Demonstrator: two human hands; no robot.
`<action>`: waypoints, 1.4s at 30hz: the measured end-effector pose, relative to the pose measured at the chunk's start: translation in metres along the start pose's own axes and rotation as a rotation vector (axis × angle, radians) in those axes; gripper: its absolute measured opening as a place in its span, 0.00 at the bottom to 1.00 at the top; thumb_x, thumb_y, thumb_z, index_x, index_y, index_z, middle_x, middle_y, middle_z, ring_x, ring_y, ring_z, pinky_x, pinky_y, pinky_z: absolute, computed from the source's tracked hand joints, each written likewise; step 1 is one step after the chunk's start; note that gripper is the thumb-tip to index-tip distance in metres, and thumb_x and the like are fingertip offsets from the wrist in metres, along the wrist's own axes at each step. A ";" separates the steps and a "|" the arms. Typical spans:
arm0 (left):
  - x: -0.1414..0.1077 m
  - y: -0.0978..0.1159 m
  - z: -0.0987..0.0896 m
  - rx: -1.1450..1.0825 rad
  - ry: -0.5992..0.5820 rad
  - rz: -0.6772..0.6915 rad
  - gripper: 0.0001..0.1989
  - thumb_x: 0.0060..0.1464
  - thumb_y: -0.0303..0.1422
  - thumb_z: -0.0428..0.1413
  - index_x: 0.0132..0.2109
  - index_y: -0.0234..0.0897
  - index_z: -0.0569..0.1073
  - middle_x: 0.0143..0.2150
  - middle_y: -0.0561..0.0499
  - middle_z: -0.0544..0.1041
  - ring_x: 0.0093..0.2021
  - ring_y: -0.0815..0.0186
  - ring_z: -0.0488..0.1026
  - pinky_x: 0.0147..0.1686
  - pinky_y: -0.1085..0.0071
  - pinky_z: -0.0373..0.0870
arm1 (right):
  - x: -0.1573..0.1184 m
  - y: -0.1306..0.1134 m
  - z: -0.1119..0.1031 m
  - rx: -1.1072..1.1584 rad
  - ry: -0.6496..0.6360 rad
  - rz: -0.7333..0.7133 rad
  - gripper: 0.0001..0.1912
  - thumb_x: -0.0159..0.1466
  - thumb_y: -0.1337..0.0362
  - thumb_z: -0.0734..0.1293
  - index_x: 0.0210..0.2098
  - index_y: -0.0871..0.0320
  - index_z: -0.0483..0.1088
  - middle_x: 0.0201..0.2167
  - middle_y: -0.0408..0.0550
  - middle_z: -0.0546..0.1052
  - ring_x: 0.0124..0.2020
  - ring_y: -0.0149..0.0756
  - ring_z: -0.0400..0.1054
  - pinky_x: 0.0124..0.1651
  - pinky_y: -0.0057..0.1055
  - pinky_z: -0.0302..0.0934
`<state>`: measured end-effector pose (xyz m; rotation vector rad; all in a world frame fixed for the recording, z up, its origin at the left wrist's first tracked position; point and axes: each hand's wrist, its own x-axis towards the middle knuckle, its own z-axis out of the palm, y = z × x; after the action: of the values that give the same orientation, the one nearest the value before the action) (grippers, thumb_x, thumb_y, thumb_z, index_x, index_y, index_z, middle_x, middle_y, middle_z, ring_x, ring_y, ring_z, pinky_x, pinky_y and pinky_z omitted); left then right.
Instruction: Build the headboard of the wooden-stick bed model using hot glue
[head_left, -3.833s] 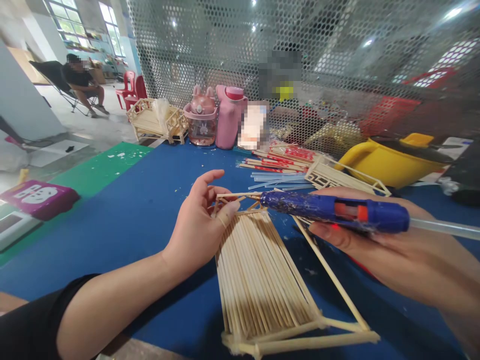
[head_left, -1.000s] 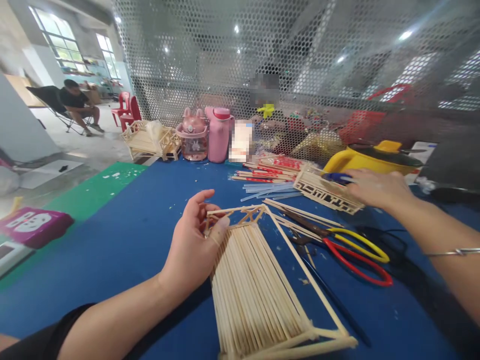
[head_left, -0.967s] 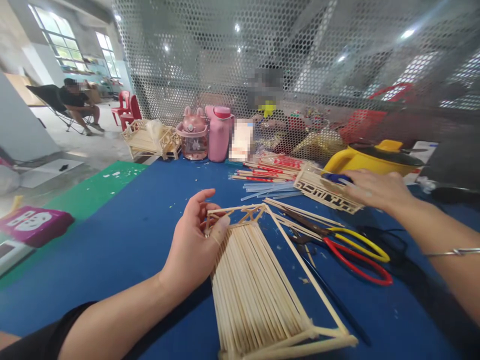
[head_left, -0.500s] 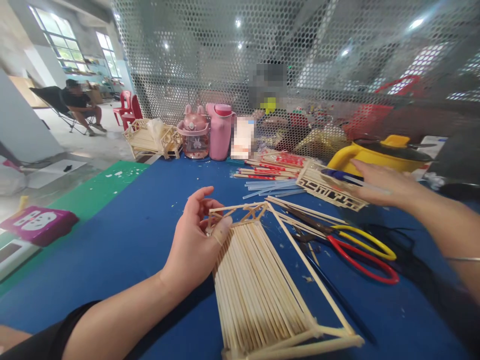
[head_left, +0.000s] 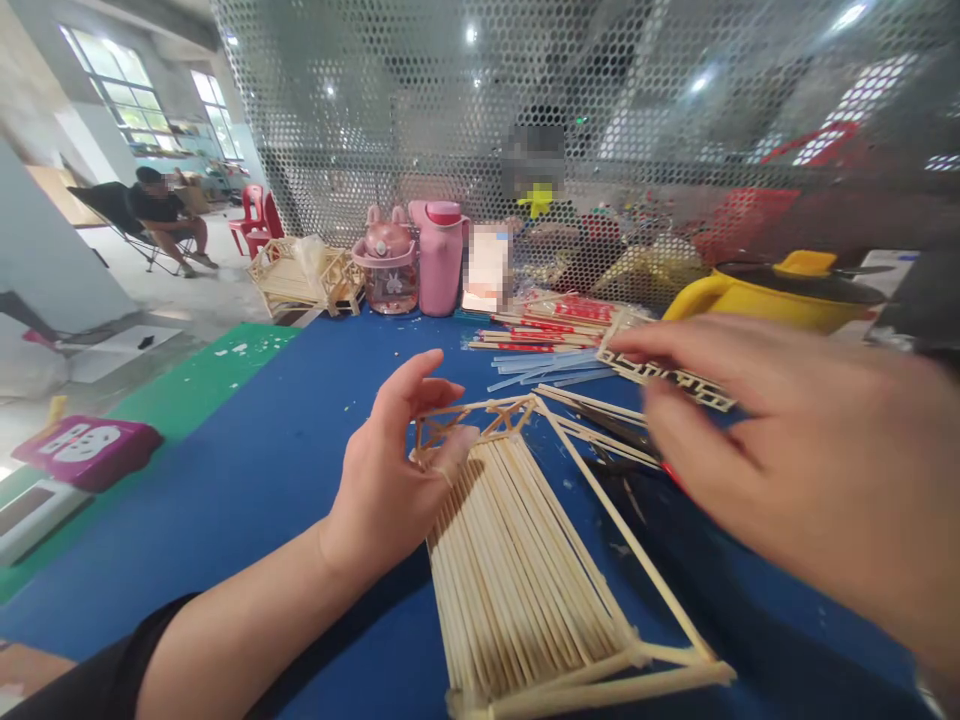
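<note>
A small bamboo-stick frame [head_left: 525,560] with a slatted deck and raised rails lies in front of me. My left hand [head_left: 397,460] is at its far left corner. The thumb rests inside the rail and the fingers curl loosely outside it, with the index finger raised. My right hand [head_left: 780,450], smeared by motion, hovers over the right side with thumb and index finger apart; nothing shows between them. Beneath it, the scissors [head_left: 615,425] are mostly hidden. A cut-out stick lattice panel [head_left: 697,388] lies partly behind the right fingers.
Clear glue sticks [head_left: 544,367] and red-wrapped stick bundles [head_left: 532,338] lie farther back. A pink bottle [head_left: 440,265], a rabbit-eared cup [head_left: 390,275] and a yellow pot [head_left: 765,300] stand along the perforated metal screen [head_left: 420,120]. Another stick model [head_left: 300,280] stands at back left. A person sits beyond.
My right hand has come from beside the yellow pot toward me and now covers the scissor handles. The left index finger has lifted slightly; the stick frame stays nearly in place.
</note>
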<state>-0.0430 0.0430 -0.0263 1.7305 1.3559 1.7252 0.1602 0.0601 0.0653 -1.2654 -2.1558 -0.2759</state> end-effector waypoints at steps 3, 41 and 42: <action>-0.001 0.002 0.000 0.062 -0.015 -0.006 0.30 0.50 0.28 0.59 0.58 0.46 0.59 0.46 0.51 0.76 0.45 0.65 0.75 0.47 0.69 0.71 | 0.009 -0.008 0.027 0.227 -0.117 -0.118 0.19 0.60 0.66 0.57 0.50 0.56 0.68 0.50 0.48 0.74 0.50 0.44 0.67 0.53 0.42 0.60; 0.009 -0.007 -0.023 -0.152 -0.246 -0.281 0.31 0.46 0.32 0.62 0.56 0.42 0.60 0.38 0.53 0.72 0.38 0.67 0.72 0.41 0.68 0.70 | 0.004 0.001 0.070 1.000 -0.333 0.414 0.09 0.57 0.61 0.64 0.36 0.57 0.67 0.32 0.44 0.73 0.32 0.33 0.66 0.31 0.30 0.63; 0.009 -0.008 -0.022 -0.160 -0.245 -0.289 0.30 0.46 0.32 0.61 0.56 0.43 0.59 0.37 0.54 0.72 0.37 0.67 0.72 0.40 0.67 0.70 | 0.003 0.001 0.070 1.007 -0.329 0.414 0.09 0.57 0.61 0.64 0.36 0.57 0.67 0.31 0.44 0.72 0.31 0.33 0.66 0.31 0.30 0.63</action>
<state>-0.0677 0.0456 -0.0230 1.5157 1.2512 1.3755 0.1317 0.0954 0.0119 -1.1043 -1.7634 1.1124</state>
